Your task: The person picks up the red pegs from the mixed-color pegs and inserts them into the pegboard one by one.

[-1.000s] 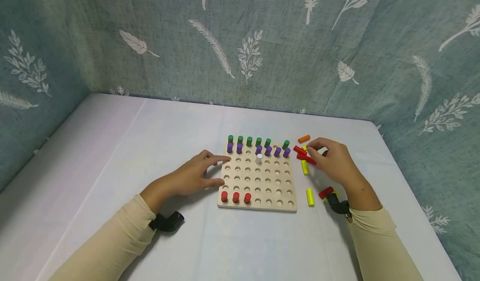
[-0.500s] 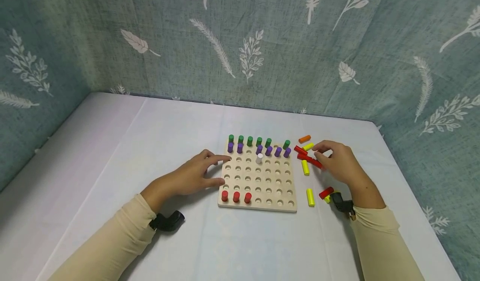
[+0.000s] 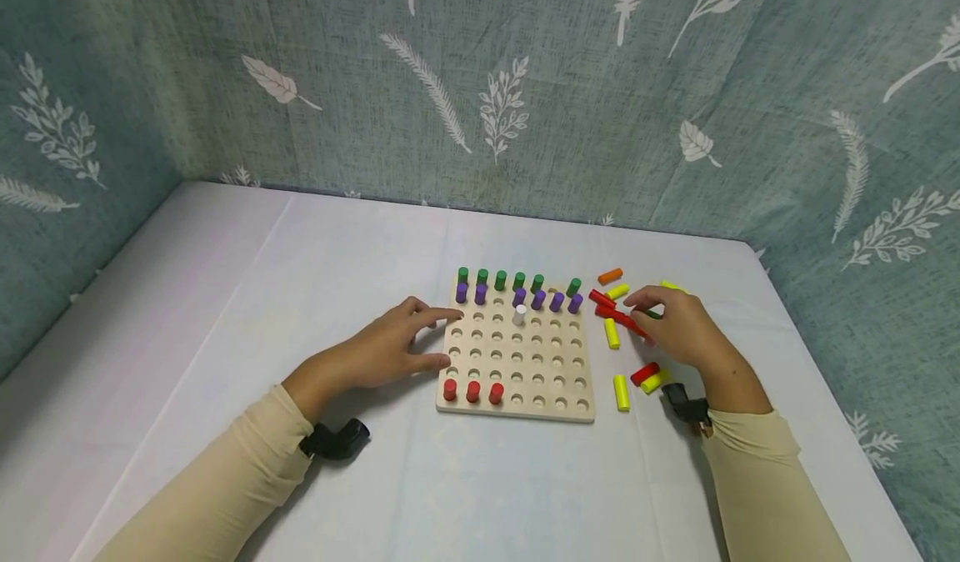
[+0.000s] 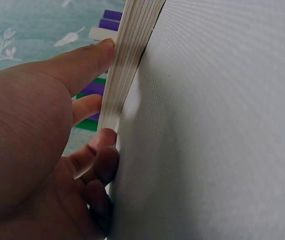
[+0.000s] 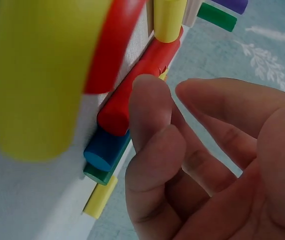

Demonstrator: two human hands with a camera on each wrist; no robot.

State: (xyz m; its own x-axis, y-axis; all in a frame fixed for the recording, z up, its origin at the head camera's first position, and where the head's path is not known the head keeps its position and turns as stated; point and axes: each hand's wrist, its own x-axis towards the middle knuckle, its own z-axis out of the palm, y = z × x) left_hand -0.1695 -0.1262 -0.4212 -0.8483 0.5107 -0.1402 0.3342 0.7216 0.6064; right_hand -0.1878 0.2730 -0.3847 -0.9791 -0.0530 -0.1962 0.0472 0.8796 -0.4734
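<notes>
A wooden pegboard (image 3: 525, 413) lies on the table, with green pegs (image 3: 500, 280) along its far row and purple pegs (image 3: 538, 300) just in front. One white peg (image 3: 519, 315) and three red pegs (image 3: 473, 392) also stand in holes. At the board's left side, the thumb and index finger of my left hand (image 3: 390, 349) touch its edge. My right hand (image 3: 678, 328) hovers over the loose pegs with thumb and index fingertip apart, nothing between them. In the right wrist view, a red peg (image 5: 117, 110), a blue peg (image 5: 102, 150) and a green peg (image 5: 97, 174) lie beyond its fingers.
Right of the board lie loose yellow pegs (image 3: 622, 393), red pegs (image 3: 645, 373) and an orange peg (image 3: 611, 276). Another yellow peg (image 3: 671, 285) lies behind my right hand. A patterned cloth (image 3: 562, 128) hangs behind the table.
My right hand has shifted right, away from the yellow peg by the red ones. A green peg and a yellow peg near the wrist show more. My left hand has stayed put.
</notes>
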